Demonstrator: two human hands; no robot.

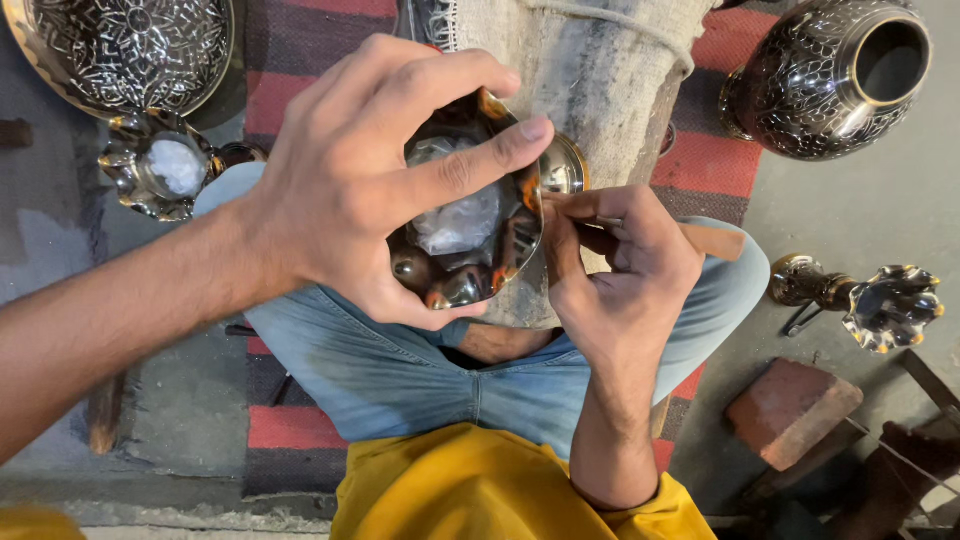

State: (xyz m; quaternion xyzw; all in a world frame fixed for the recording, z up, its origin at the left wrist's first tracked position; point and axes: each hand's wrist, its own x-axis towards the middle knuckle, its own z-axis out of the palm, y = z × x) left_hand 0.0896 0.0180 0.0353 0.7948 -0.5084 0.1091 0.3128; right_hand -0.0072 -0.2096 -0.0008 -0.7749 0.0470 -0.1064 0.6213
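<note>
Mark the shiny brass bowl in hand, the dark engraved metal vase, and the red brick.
Shiny brass bowl (pixel 465 225): head view, on its reflective inside.
Dark engraved metal vase (pixel 810 95): head view, on its patterned belly.
Red brick (pixel 792 408): head view, on its top face.

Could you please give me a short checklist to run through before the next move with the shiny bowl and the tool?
1. Left hand grips the shiny metal bowl around its rim: ok.
2. Bowl rests against the cloth-wrapped post between the knees: cannot tell, as the contact is hidden.
3. Right hand holds the wooden-handled tool firmly: ok.
4. Tool tip sits on the bowl's edge: cannot tell, as the fingers cover it.
5. Left fingertips are clear of the tool tip: not ok, they lie close beside it.
6. Engraved vase and flower-shaped stand stand apart from the elbows: ok.
</note>
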